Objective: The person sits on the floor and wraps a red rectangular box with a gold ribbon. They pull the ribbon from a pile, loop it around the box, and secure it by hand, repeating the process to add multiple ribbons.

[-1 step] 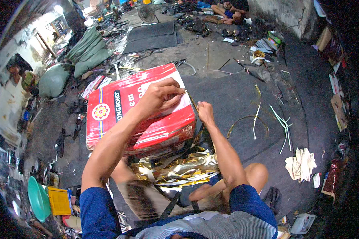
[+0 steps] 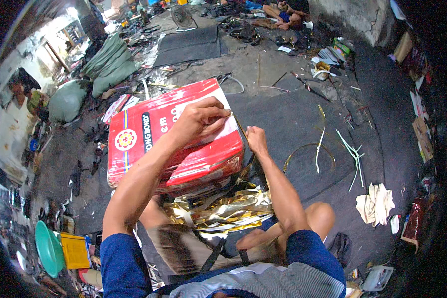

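Note:
In front of me sits a red cardboard box (image 2: 208, 155) with a flower emblem and shiny tape on it. Over its top bends my left hand (image 2: 199, 119), thumb and fingertips pinched at the right edge. From there a thin dark-gold strip (image 2: 239, 124) runs to my right hand (image 2: 256, 139), whose closed fingers grip it just beside the box. The ends of the strip inside my fingers are hidden. Between the box and my folded legs lies a pile of shiny gold and white strips (image 2: 233, 207).
Loose strips (image 2: 355, 156) and a cream cloth (image 2: 375, 204) lie on dark matting to the right. A green basin (image 2: 48, 248) and yellow crate (image 2: 75, 250) stand at lower left. Green sacks (image 2: 68, 99) and a fan (image 2: 182, 17) are farther off; another person (image 2: 285, 17) sits at the back.

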Demonstrator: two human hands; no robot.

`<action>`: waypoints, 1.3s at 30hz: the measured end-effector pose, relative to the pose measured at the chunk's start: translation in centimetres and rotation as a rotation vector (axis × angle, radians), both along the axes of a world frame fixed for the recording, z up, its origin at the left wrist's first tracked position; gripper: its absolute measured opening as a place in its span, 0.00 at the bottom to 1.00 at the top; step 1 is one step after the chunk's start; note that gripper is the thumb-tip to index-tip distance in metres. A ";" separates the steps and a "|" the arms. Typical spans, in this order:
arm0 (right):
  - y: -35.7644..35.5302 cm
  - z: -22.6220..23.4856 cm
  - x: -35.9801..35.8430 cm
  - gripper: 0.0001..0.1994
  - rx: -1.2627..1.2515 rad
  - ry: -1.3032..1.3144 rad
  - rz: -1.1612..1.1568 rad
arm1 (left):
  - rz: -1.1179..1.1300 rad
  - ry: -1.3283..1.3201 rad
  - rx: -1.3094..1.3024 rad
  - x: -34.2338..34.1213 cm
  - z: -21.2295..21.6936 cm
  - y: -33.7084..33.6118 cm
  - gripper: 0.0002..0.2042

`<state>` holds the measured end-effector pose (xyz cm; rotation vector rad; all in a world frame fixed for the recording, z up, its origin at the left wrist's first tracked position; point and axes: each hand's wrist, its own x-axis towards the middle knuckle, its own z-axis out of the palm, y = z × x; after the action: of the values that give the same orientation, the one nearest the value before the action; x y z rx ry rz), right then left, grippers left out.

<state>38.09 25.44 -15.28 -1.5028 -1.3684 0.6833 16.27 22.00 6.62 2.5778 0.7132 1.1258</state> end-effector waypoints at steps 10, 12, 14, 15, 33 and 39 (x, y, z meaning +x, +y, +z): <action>0.5 -1.4 2.3 0.19 -0.066 -0.065 -0.048 | -0.039 0.001 0.035 0.1 0.5 0.3 0.07; 0.0 -1.2 2.0 0.19 -0.089 -0.054 -0.049 | 0.015 0.001 0.004 -0.7 0.0 0.2 0.08; 1.0 -1.7 2.9 0.20 -0.026 -0.091 -0.068 | -0.022 0.011 0.036 -0.6 0.2 0.6 0.08; 1.1 -2.0 3.4 0.20 -0.030 -0.089 -0.071 | -0.034 0.021 0.017 -0.6 0.2 0.6 0.08; -2.8 -2.7 17.0 0.24 -0.210 -0.800 -0.649 | 0.183 0.265 0.398 -1.3 0.1 0.7 0.17; -8.4 -7.6 6.5 0.22 -0.381 -0.737 0.409 | -0.304 -0.031 0.079 5.5 2.9 -10.9 0.20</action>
<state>44.62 17.00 -22.92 -1.8987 -2.2448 0.6928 21.75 11.07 9.54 2.6119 0.2612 1.1101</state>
